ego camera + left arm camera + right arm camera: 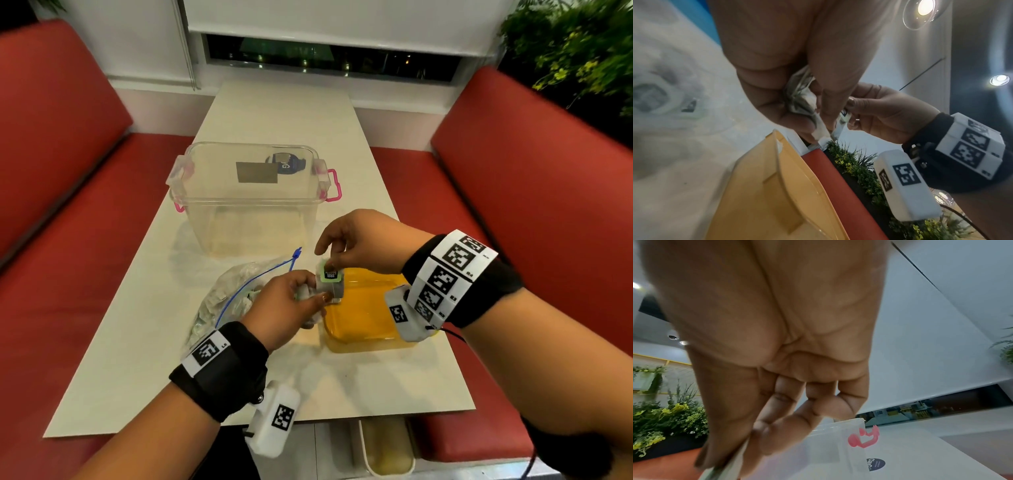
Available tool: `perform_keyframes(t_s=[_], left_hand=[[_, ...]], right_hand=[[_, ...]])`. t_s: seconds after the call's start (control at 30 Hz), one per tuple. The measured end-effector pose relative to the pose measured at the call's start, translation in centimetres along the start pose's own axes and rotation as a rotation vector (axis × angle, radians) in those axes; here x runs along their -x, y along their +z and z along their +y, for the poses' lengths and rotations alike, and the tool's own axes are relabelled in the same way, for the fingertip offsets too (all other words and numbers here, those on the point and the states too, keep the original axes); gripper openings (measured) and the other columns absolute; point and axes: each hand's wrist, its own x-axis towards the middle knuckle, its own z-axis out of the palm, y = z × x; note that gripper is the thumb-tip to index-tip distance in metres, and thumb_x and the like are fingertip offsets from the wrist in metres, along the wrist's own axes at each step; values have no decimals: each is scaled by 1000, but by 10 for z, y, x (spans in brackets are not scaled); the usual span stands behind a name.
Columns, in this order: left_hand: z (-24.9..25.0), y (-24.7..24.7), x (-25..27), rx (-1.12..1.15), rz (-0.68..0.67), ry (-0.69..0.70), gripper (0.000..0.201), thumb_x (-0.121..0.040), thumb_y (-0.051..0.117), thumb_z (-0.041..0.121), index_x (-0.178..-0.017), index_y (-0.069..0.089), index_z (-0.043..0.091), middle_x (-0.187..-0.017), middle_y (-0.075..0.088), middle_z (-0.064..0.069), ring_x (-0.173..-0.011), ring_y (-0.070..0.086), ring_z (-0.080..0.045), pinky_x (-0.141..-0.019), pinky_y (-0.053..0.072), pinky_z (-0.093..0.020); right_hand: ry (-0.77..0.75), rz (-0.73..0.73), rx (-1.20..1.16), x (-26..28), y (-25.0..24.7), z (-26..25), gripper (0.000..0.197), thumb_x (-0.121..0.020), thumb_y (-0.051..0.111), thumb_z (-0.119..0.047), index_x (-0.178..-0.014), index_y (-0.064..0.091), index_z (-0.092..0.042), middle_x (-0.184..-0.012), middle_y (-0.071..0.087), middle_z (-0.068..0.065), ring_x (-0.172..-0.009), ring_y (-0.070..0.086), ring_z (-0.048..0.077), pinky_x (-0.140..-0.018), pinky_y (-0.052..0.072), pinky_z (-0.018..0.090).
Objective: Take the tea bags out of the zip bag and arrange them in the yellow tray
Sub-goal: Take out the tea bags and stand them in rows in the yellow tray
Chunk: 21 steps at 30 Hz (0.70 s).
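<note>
My left hand [291,305] grips a small bunch of tea bags [329,285] just above the near-left edge of the yellow tray [363,322]. My right hand [356,245] pinches the top tea bag of that bunch, a pale green sachet with a dark label, between thumb and fingers. The left wrist view shows crumpled sachets [799,95] inside my left hand's curled fingers and the right hand [879,112] pinching one. The clear zip bag [233,298] with a blue seal lies on the table left of the tray, with more sachets inside. The tray looks bare inside.
A clear plastic storage box [250,195] with pink latches stands on the white table [144,359] behind the bag and tray. Red bench seats [68,240] flank the table. Green plants [575,51] stand at the far right.
</note>
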Motion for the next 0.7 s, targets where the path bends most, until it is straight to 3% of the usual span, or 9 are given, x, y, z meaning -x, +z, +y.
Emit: perform_keyframes(t_s=[0.13, 0.3, 0.37, 0.47, 0.57, 0.7], left_hand=[[-5, 0, -3, 127, 31, -21, 15, -88, 67, 8, -79, 59, 17, -72, 65, -6, -73, 65, -23, -56, 51, -28], [-12, 1, -11, 173, 66, -22, 12, -87, 68, 7, -82, 61, 16, -83, 64, -13, -75, 64, -26, -55, 49, -27], [-14, 1, -13, 129, 83, -34, 7, -87, 68, 9, -89, 61, 10, -85, 64, -16, -72, 64, -25, -55, 51, -26], [-18, 1, -17, 11, 122, -62, 19, -85, 72, 14, -97, 62, 4, -81, 66, -14, -65, 63, -19, -57, 52, -27], [-26, 1, -19, -130, 175, -88, 22, -82, 75, 21, -95, 64, 8, -83, 68, -11, -67, 66, -18, -59, 56, -27], [-37, 1, -22, -251, 174, -136, 29, -76, 80, 33, -91, 64, 14, -85, 68, -6, -78, 68, -22, -73, 59, -41]], right_hand=[[30, 10, -18, 0, -3, -1, 13, -83, 73, -23, -95, 70, -19, -66, 66, -12, -52, 58, -6, -56, 42, 7], [35, -12, 4, -2, -3, -4, 6, -86, 69, -19, -91, 69, -17, -66, 68, -8, -58, 61, -1, -60, 43, 13], [53, -16, -8, -5, -2, -3, 5, -86, 68, -18, -90, 67, -16, -66, 69, -7, -54, 60, -3, -59, 43, 14], [99, -35, 1, -11, 2, 4, 2, -87, 67, -17, -89, 66, -16, -61, 66, -10, -45, 56, -8, -54, 39, 13], [145, -47, 59, -19, 7, 15, 6, -85, 69, -18, -90, 70, -16, -67, 66, -9, -52, 58, -2, -54, 39, 14], [229, -92, 117, -30, 20, 31, 10, -82, 72, -17, -90, 73, -12, -62, 58, -12, -56, 53, 2, -53, 38, 16]])
